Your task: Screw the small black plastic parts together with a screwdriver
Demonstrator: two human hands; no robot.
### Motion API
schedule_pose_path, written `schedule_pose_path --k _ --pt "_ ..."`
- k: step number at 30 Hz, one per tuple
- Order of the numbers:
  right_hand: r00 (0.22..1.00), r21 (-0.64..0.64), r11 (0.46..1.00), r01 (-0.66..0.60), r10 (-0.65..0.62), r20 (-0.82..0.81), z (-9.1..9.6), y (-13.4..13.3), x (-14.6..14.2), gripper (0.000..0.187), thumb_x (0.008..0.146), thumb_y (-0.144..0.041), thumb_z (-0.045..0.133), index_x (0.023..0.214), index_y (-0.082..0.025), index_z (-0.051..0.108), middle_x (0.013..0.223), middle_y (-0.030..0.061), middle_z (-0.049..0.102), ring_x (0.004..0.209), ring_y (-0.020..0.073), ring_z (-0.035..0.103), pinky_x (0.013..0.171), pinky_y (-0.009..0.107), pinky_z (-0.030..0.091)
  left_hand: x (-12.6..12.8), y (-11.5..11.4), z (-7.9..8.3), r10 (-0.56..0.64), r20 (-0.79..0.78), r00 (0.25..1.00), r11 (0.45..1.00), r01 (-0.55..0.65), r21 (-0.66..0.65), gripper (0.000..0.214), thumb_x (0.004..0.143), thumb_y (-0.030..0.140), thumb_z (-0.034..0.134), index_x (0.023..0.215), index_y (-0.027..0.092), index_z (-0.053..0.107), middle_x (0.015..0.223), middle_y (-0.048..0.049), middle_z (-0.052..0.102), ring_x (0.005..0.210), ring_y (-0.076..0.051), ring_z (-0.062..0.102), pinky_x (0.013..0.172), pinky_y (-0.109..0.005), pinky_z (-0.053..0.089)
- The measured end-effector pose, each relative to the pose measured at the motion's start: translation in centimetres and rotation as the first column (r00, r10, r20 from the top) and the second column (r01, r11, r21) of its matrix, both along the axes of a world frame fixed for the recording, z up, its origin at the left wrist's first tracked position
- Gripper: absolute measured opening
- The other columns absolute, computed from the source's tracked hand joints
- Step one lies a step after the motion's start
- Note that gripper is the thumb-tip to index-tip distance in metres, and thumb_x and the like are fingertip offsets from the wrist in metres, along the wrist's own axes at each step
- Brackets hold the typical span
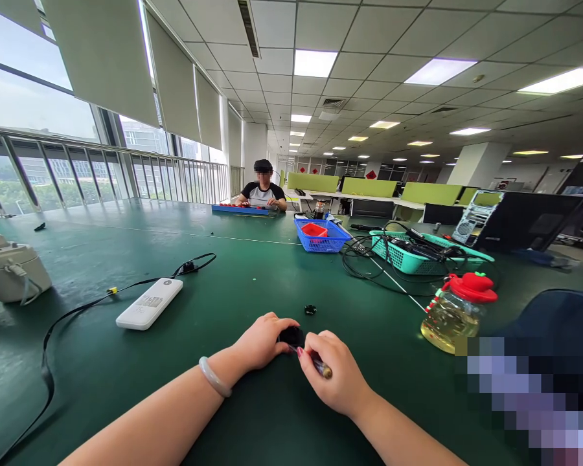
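Note:
My left hand (263, 342), with a pale bangle at its wrist, grips a small black object (291, 335) between thumb and fingers, low over the green table. In my right hand (334, 374) is a slim tool (326, 371) with a brownish, rounded handle end. Its tip points left at the black object, but the fingers hide whether it touches. I cannot make out the exact kind of tool. Just beyond both hands lies a small round black part (310, 310) on the green table (243, 421).
Left lie a white power bank (149, 304), a black strap (68, 317) and a beige case (12, 268). Right stand a red-lidded jar (454, 317), a blue basket (323, 239) and a teal basket (412, 262) with cables. A person (262, 191) sits opposite; someone is partly visible at right.

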State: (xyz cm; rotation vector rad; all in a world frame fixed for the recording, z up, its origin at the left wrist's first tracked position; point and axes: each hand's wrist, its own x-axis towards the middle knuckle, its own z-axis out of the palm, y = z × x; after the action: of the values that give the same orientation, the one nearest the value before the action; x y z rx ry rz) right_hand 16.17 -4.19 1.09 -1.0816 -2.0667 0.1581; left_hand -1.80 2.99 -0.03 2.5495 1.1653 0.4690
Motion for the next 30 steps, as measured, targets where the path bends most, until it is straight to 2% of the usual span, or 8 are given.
schedule_pose_path --k 6,9,11,13,16,19,26,30 --pt "0.863 -0.367 0.930 0.007 -0.191 -0.467 -2.0 2.4 0.8 0.046 0.088 -0.058 0.045 0.060 -0.023 0.037 0.047 -0.0063 0.036 0.044 0.0099 0.034 0.044 0.024 0.030 0.0 -0.3 0.5 0.006 -0.022 1.000 1.000 -0.007 -0.011 0.043 0.081 0.033 0.065 0.123 0.027 0.057 0.104 -0.0046 0.068 0.099 -0.024 0.057 0.090 -0.035 0.045" --pt "0.818 -0.447 0.894 -0.030 -0.235 -0.525 -2.2 2.5 1.3 0.048 0.088 -0.064 0.042 0.063 -0.023 0.041 0.044 -0.0067 0.036 0.040 0.0106 0.035 0.041 0.025 0.030 0.0 -0.3 0.3 0.027 -0.022 0.999 1.000 -0.027 -0.009 0.044 0.081 0.035 0.066 0.123 0.026 0.057 0.105 -0.0053 0.067 0.100 -0.025 0.058 0.091 -0.036 0.045" --pt "0.895 -0.313 0.950 -0.001 -0.138 -0.423 -1.5 1.7 1.5 0.043 0.091 -0.055 0.044 0.063 -0.022 0.043 0.048 -0.0048 0.041 0.044 0.0113 0.039 0.045 0.025 0.033 -0.1 -0.2 0.1 0.025 -0.014 1.000 1.000 -0.025 -0.001 0.045 0.081 0.035 0.066 0.124 0.026 0.057 0.107 -0.0057 0.067 0.101 -0.025 0.057 0.092 -0.037 0.044" --pt "0.986 0.004 0.999 -0.050 0.050 -0.161 -0.4 0.5 1.6 0.034 0.090 -0.039 0.049 0.062 -0.022 0.047 0.056 -0.0014 0.052 0.054 0.0130 0.045 0.059 0.029 0.039 -0.1 0.0 -0.2 0.022 -0.001 1.000 1.000 -0.022 0.007 0.045 0.081 0.035 0.065 0.124 0.026 0.057 0.108 -0.0058 0.067 0.103 -0.025 0.057 0.092 -0.037 0.044" --pt "0.981 0.335 0.923 -0.189 0.162 0.105 0.9 -0.9 1.3 0.020 0.086 -0.022 0.050 0.066 -0.022 0.050 0.059 -0.0019 0.057 0.053 0.0122 0.044 0.073 0.034 0.040 -0.1 0.0 -0.4 0.032 0.011 0.999 0.999 -0.032 0.015 0.044 0.081 0.035 0.065 0.124 0.026 0.057 0.104 -0.0058 0.067 0.102 -0.025 0.058 0.092 -0.037 0.045" --pt "0.984 0.397 0.904 -0.161 0.116 0.134 1.1 -1.0 1.2 0.016 0.086 -0.019 0.050 0.069 -0.022 0.050 0.058 -0.0027 0.056 0.052 0.0120 0.044 0.077 0.036 0.040 -0.1 -0.1 -0.3 0.037 0.013 0.999 0.999 -0.037 0.013 0.045 0.081 0.033 0.066 0.124 0.025 0.058 0.104 -0.0056 0.067 0.101 -0.024 0.059 0.092 -0.036 0.045" --pt "0.999 0.118 0.993 -0.001 0.005 -0.038 0.1 0.4 1.7 0.027 0.091 -0.029 0.047 0.066 -0.022 0.049 0.058 -0.0011 0.055 0.060 0.0146 0.048 0.066 0.030 0.041 -0.1 -0.3 0.3 0.023 0.011 1.000 1.000 -0.023 -0.009 0.045 0.080 0.032 0.067 0.124 0.024 0.058 0.109 -0.0056 0.067 0.105 -0.024 0.058 0.095 -0.035 0.044" --pt "0.980 -0.149 0.987 0.060 -0.087 -0.177 -0.3 1.0 1.9 0.029 0.090 -0.041 0.052 0.069 -0.021 0.057 0.063 0.0008 0.058 0.065 0.0166 0.053 0.058 0.027 0.040 -0.1 -0.2 0.1 0.010 0.022 1.000 1.000 -0.010 -0.023 0.045 0.081 0.031 0.066 0.124 0.023 0.057 0.109 -0.0064 0.067 0.105 -0.024 0.058 0.094 -0.035 0.044"
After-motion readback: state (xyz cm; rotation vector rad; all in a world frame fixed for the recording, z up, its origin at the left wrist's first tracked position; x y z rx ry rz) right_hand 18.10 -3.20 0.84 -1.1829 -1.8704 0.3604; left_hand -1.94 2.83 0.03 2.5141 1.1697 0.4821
